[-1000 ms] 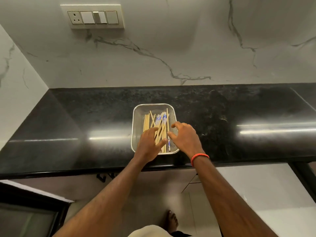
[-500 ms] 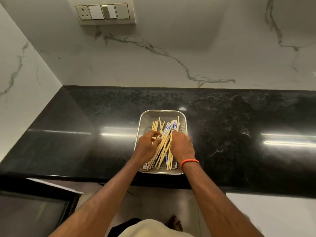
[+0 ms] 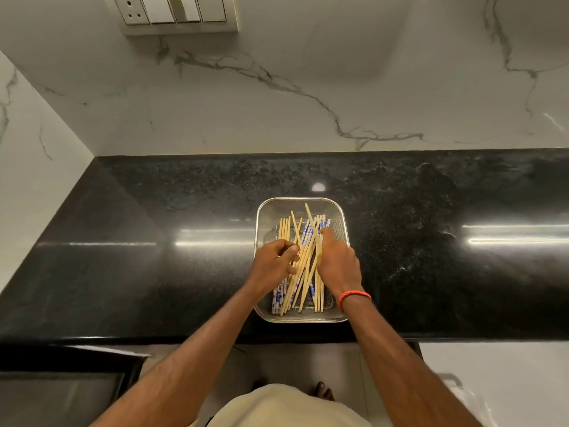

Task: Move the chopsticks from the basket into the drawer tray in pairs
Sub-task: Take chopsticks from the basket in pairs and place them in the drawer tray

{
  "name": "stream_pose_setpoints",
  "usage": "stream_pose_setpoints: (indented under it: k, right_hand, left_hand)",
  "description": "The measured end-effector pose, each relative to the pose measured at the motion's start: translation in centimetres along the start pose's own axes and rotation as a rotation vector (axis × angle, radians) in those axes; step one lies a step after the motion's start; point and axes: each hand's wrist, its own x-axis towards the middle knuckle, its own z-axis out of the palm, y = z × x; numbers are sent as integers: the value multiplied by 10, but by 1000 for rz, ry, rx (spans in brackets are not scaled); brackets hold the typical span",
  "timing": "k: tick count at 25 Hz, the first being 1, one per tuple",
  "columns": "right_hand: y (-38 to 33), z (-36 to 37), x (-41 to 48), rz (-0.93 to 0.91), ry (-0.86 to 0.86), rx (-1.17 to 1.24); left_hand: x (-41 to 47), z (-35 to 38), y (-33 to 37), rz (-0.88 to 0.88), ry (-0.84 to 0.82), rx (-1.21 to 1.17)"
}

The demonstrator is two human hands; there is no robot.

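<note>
A metal mesh basket (image 3: 300, 200) sits on the black counter near its front edge. It holds several chopsticks, some plain wooden (image 3: 284, 229) and some blue-and-white patterned (image 3: 278, 298), lying crossed in a loose pile. My left hand (image 3: 272, 265) is inside the basket on the left with its fingers curled, pinching wooden chopsticks. On the right side, my right hand (image 3: 338, 261), with an orange band at the wrist, grips a wooden chopstick whose far tip sticks up. The drawer tray is out of view.
The glossy black counter (image 3: 154, 241) runs left to right against a marble wall with a switch panel (image 3: 177, 12). A dark opening (image 3: 61, 389) lies below the counter at the lower left. White cabinet fronts (image 3: 492, 380) are at the lower right.
Both hands went from hovering at the basket's near edge into the pile and closed on chopsticks. The view moved closer and tilted down.
</note>
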Motion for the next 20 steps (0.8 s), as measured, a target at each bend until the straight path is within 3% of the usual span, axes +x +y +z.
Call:
stream_pose_setpoints:
  k: [3,6,10,15,18,20]
  right_hand:
    - [-8,-15,3,-59,86,193]
    - [-13,-24,2,-240,165,319]
    - [-19,-16,-11,-329,148,265]
    - [-13,-2,-15,-386,169,356]
    - [-8,4,-17,-92,231,606]
    - [-3,11,-12,93,129,537]
  left_hand:
    - [2,-7,7,-118,-75,-255]
    - [1,-15,19,-286,-287,-547]
    - [-4,-19,26,-352,-521,-749]
    - [-5,-19,26,-411,-333,-773]
    - [0,-23,25,-403,-182,-730]
    - [0,-27,23,-381,-125,-721]
